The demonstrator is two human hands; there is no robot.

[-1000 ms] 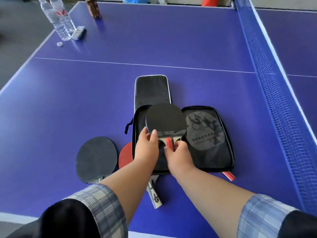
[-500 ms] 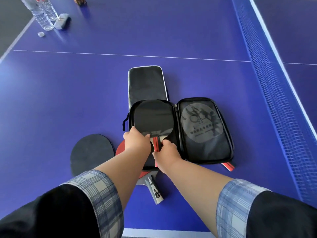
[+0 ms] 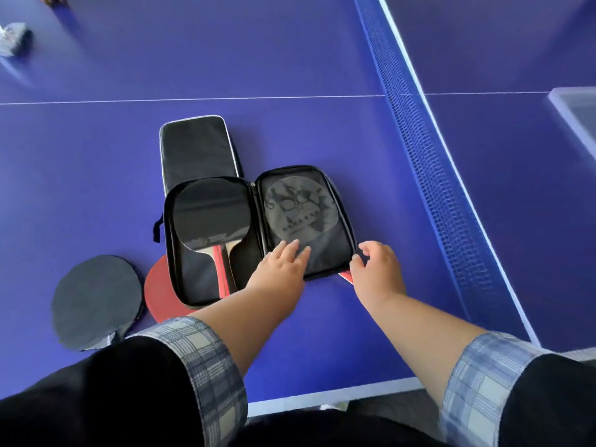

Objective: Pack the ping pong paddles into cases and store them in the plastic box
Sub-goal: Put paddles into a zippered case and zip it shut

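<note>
An open case (image 3: 325,250) lies flat on the blue worktop (image 3: 96,188), with a black-faced paddle (image 3: 211,217) lying in its left half, handle toward the person. The left hand (image 3: 280,264) rests on the case's right half, its fingers (image 3: 292,250) straight and slightly spread. The right hand (image 3: 377,269) is at the case's outer right edge, its fingers (image 3: 367,251) curled and pinching the rim. A closed case (image 3: 196,146) lies partly under the open case's far side. A black paddle (image 3: 96,301) lies left of the open case, with a red paddle (image 3: 158,288) partly beneath the case. The plastic box (image 3: 577,114) sits beyond the net (image 3: 425,150).
</note>
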